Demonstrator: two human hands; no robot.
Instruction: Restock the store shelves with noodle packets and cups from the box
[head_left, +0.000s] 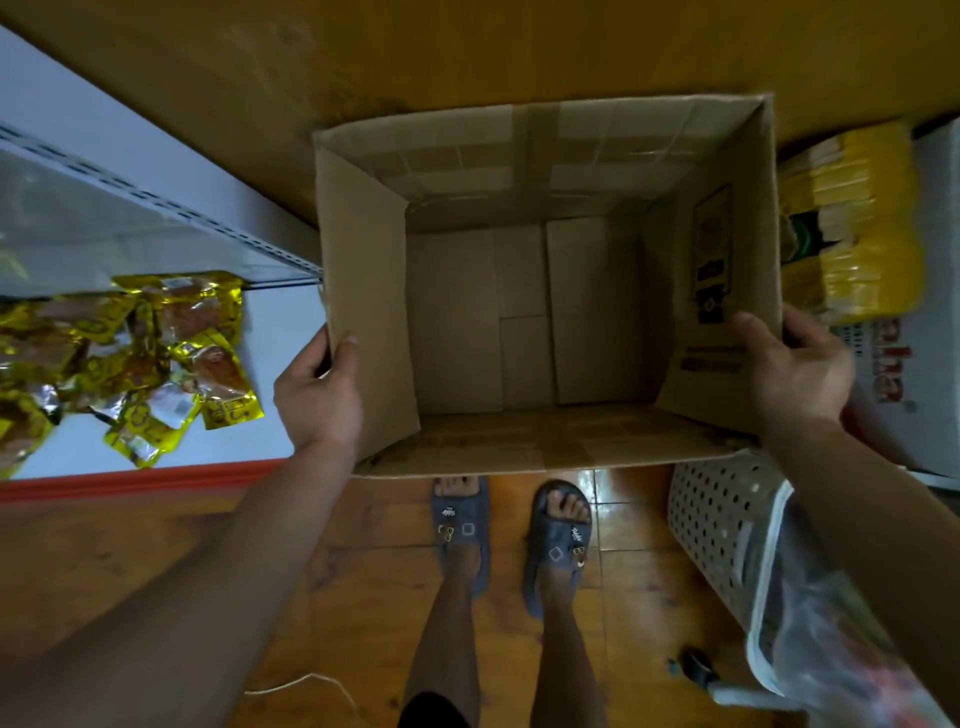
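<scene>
1. The cardboard box (363, 291) is held in the air in front of the person, above the feet in slippers (556, 540). No noodle packets or cups are visible inside it; only the bare bottom shows.
2. The left hand (319, 389) grips the left side flap of the box, with the thumb on the inner face. The right hand (795, 364) grips the right side flap in the same way, its fingers curled around the edge.
3. I judge that the step now is to carry the empty box away or set it down.
4. To do this well, both hands should stay at equal height so the box does not tip. The flaps are thin and may bend, so a grip lower on the walls would be more secure.
5. Left of the box is a white shelf (78, 130) with yellow packets (156, 353) lying on it. Right of the box are yellow packs (857, 223), and a white basket with holes (717, 519) stands just below its right near corner. The box should pass between these without catching.
6. The opening of the box points up, toward the camera. Its long axis seems to run from one hand to the other, across the person's body.
</scene>
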